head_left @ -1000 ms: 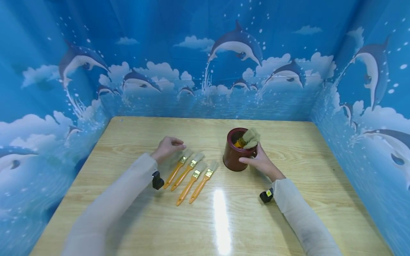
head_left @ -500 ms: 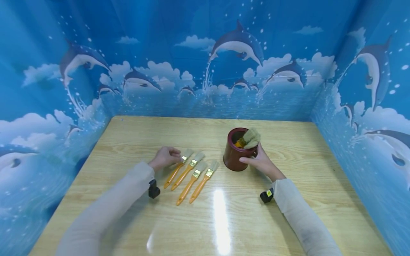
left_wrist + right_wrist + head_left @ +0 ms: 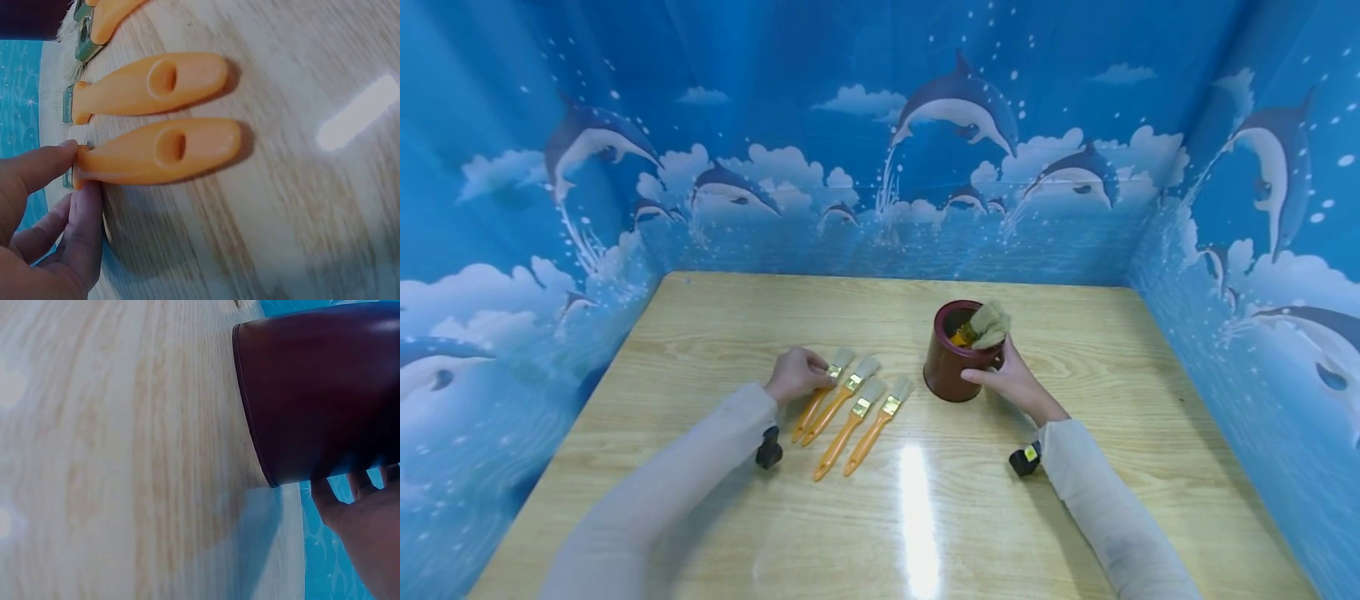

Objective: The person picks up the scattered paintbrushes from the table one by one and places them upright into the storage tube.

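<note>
My left hand (image 3: pixel 794 375) pinches the leftmost paintbrush (image 3: pixel 807 419) between thumb and fingers, right by its metal ferrule. In the left wrist view the thumb and fingertips close on the neck of its orange handle (image 3: pixel 131 165), which lies low over the wood. Three more paintbrushes (image 3: pixel 868 437) with orange handles and pale bristles lie side by side to the right of it. My right hand (image 3: pixel 1011 383) holds a dark red can (image 3: pixel 951 372), thumb at the front and fingers round its right side. Inside the can, brushes (image 3: pixel 988 325) lean with bristles over the rim.
A light wooden table (image 3: pixel 760 312) carries everything, with a bright reflection on its near half. Blue curtains (image 3: pixel 820 233) printed with dolphins stand behind the table and along both sides.
My left hand has come down from above the bristles to the leftmost brush and now pinches it. That brush has shifted slightly right. The right hand and can stay still.
</note>
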